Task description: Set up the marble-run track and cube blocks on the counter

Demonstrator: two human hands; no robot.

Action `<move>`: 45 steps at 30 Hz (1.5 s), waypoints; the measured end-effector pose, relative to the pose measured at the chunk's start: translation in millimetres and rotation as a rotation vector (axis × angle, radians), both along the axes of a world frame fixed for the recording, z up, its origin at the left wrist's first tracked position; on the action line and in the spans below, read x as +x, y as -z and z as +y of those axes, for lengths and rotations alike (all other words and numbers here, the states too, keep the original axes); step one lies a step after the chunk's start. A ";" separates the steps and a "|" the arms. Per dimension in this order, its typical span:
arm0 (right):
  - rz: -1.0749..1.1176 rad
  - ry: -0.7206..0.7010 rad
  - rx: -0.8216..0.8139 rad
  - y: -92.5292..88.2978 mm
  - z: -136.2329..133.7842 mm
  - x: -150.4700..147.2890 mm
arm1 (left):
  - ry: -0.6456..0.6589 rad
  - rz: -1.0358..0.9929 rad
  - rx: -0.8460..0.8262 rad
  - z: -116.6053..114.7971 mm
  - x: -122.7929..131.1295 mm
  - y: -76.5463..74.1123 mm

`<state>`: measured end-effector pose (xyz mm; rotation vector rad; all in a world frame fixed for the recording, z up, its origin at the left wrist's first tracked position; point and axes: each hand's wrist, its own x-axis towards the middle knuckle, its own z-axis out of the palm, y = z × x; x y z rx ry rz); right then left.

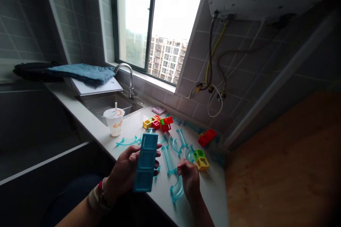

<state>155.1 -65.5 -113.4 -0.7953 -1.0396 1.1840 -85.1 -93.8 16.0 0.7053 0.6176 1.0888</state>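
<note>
Left hand: I see the left hand (127,166) raised over the counter edge, arm entering from lower left, thumb on one side and fingertips past the other.
Left grip: grasping the blue three-cell block (145,163), which stands nearly upright, slightly tilted, clear of the counter (213,195).
Right hand: the right hand (189,177) is up, fingers curled inward, between the curved teal track (177,188) and the green-and-yellow blocks (200,159).
Right grip: I cannot tell whether anything is inside the curl.
Hidden: left palm behind the blue block; a clear piece (151,130) shows only at its top end.
Hard to make out: teal parts in the dark far corner, right of the red block (207,137).
Cup: the lidded cup (115,124) has a straw (115,108); pale contents, level unclear.
Sink: the sink (93,103) is partly blocked from my view by the cup.
</note>
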 end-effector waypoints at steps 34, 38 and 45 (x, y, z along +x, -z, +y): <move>-1.025 -0.412 0.035 -193.8 -127.2 -86.9 | -0.187 -0.261 -0.089 -134.0 11.8 59.8; -0.950 -0.438 -0.027 -194.5 -126.6 -85.4 | -0.184 -0.260 -0.029 -125.1 1.0 55.6; -0.795 -0.183 -0.014 -218.8 -120.8 -45.9 | -0.280 0.212 0.265 -58.4 -27.3 38.0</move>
